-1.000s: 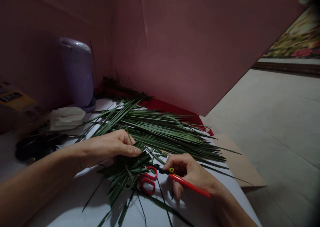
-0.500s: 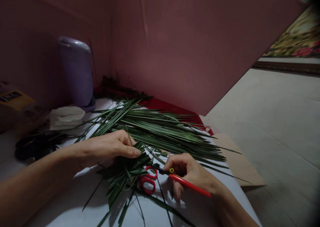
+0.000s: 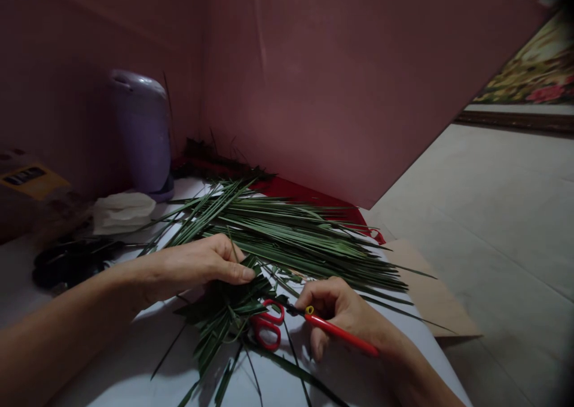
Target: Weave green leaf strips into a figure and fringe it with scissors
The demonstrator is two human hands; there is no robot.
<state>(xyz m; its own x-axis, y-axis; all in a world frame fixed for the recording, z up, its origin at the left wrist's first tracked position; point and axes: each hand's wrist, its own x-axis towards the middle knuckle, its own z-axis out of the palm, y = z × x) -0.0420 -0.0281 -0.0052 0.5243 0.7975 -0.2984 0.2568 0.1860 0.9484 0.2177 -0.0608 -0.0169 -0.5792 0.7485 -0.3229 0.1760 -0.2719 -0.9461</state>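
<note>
My left hand [image 3: 226, 260] pinches the upper edge of a bundle of folded green palm leaf strips [image 3: 224, 311], thumb on top. Loose ends of the bundle fan out toward the near edge. In my right hand [image 3: 343, 311] is a pair of pliers [image 3: 343, 335] with red handles and a dark head aimed left at the bundle. Whether the jaws touch a leaf is too dark to tell. Between the hands lie scissors with red finger loops [image 3: 269, 329], their blades hidden by the leaves.
A pile of long green leaf strips [image 3: 296, 230] spreads across the white table [image 3: 130, 365]. Behind it stand a purple container [image 3: 143, 135] and a pink panel [image 3: 314, 84]. At left are a folded white cloth or tissue [image 3: 123, 213] and a black object [image 3: 67, 263].
The view has shifted slightly. Both hands keep almost the same place and grip, with the pliers turned a little in my right hand.
</note>
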